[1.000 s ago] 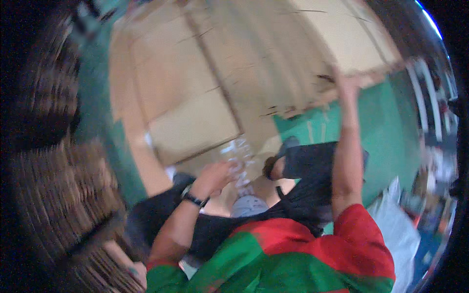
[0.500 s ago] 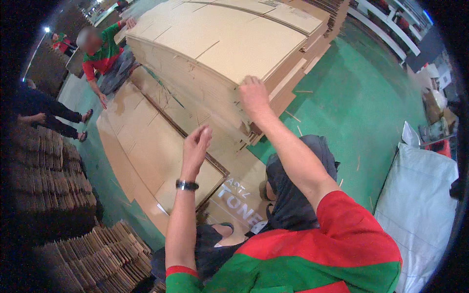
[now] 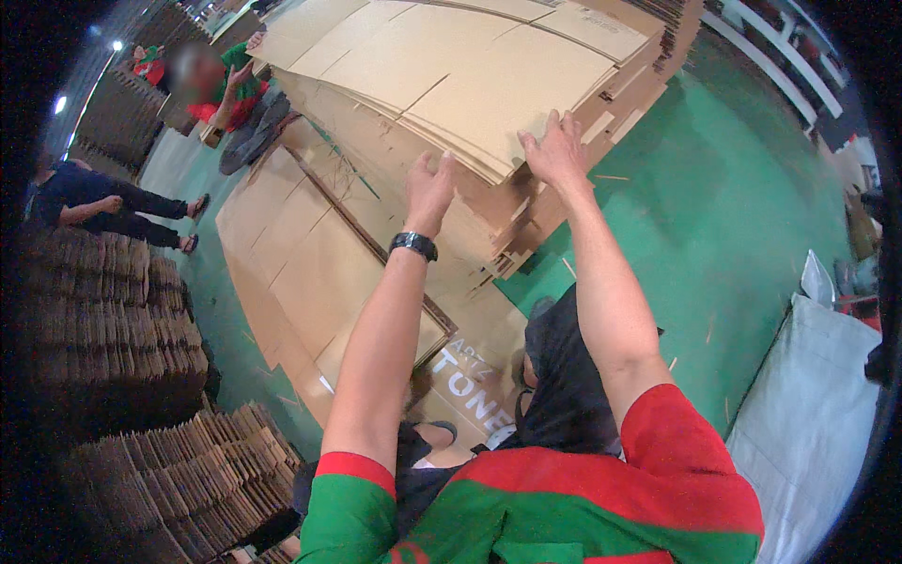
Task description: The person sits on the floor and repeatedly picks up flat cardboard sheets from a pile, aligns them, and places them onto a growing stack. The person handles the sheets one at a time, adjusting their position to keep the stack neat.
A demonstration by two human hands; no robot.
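Note:
A tall stack of flat, cut and creased cardboard sheets [image 3: 470, 66] stands ahead of me. My right hand [image 3: 556, 152] is at its near right corner, fingers spread over the top sheets, thumb by their edge. Beside the stack's near long side is my left hand [image 3: 430, 193], with a dark wristwatch [image 3: 414, 245], fingers partly curled and apart, nothing seen in them. The top sheets' near edges sit slightly out of line with those below. At the far left end, a co-worker's hand [image 3: 255, 40] is at the stack's edge.
A lower pile of cardboard sheets [image 3: 310, 254] lies left of the tall stack, with a printed cardboard sheet [image 3: 470, 371] by my feet. Bundled cardboard [image 3: 188, 479] stands at lower left. A white sack [image 3: 799, 395] lies on the right. Another person [image 3: 122, 202] is at far left.
My left hand has moved up and right to the stack's side. My right hand has shifted right along the corner, its closed fingers now spread. The co-worker's other arm has lifted.

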